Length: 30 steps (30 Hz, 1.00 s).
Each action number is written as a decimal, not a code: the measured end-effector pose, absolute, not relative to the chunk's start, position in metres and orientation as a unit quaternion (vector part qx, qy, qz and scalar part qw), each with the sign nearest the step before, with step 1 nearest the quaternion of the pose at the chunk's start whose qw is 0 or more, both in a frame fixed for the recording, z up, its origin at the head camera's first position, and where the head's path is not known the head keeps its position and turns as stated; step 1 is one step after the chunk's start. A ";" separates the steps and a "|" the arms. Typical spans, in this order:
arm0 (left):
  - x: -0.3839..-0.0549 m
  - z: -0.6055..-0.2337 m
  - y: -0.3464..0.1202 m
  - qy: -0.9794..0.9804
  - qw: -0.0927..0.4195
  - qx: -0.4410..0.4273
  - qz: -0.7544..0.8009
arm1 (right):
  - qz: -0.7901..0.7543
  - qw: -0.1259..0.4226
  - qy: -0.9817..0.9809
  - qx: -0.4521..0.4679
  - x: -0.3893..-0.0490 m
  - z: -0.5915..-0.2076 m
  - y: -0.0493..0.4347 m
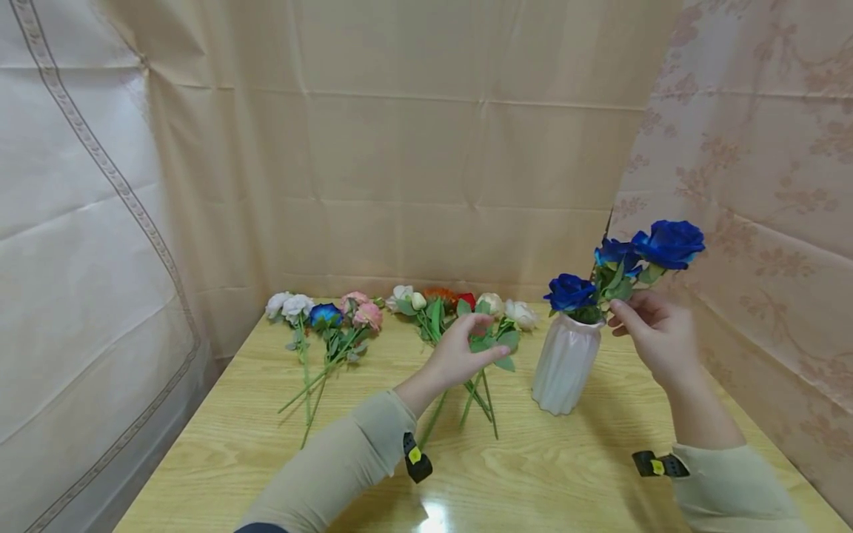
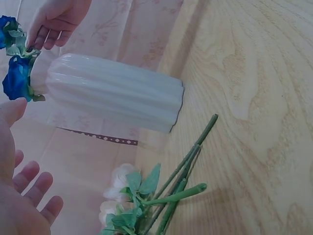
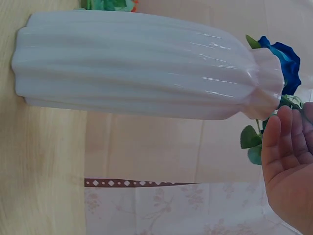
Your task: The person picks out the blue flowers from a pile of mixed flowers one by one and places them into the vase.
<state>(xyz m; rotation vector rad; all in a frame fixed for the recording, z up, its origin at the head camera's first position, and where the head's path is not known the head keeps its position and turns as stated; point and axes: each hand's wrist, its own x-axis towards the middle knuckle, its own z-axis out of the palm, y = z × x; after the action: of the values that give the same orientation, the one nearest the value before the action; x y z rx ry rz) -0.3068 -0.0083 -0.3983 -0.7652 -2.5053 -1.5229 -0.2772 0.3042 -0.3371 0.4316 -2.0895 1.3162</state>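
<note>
A white ribbed vase (image 1: 565, 363) (image 2: 107, 90) (image 3: 137, 63) stands on the wooden table (image 1: 533, 474) and holds three blue roses (image 1: 669, 243) (image 2: 17, 78) (image 3: 286, 58). My right hand (image 1: 623, 314) (image 3: 288, 161) is at the rose stems just above the vase's mouth, its fingers straight and touching the leaves. My left hand (image 1: 489, 337) (image 2: 19, 196) hovers open over a bunch of loose flowers (image 1: 466, 303) lying left of the vase, holding nothing. Their green stems (image 2: 186, 171) and a white rose (image 2: 120, 178) show below it.
A second bunch with white, pink and blue flowers (image 1: 326, 318) lies at the table's far left. Beige curtains (image 1: 426, 148) close in the back and both sides. The table's near half is bare wood.
</note>
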 end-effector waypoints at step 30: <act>-0.302 -0.420 -0.008 -0.826 0.012 -0.248 -0.506 | 0.491 0.302 -0.810 0.109 -0.276 -0.361 0.308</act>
<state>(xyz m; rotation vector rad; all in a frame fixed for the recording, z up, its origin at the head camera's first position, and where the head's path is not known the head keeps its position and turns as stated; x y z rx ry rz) -0.3015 -0.0083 -0.4201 -0.7739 -2.5747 -1.5784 -0.2763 0.3077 -0.3606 0.2902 -2.1479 1.3029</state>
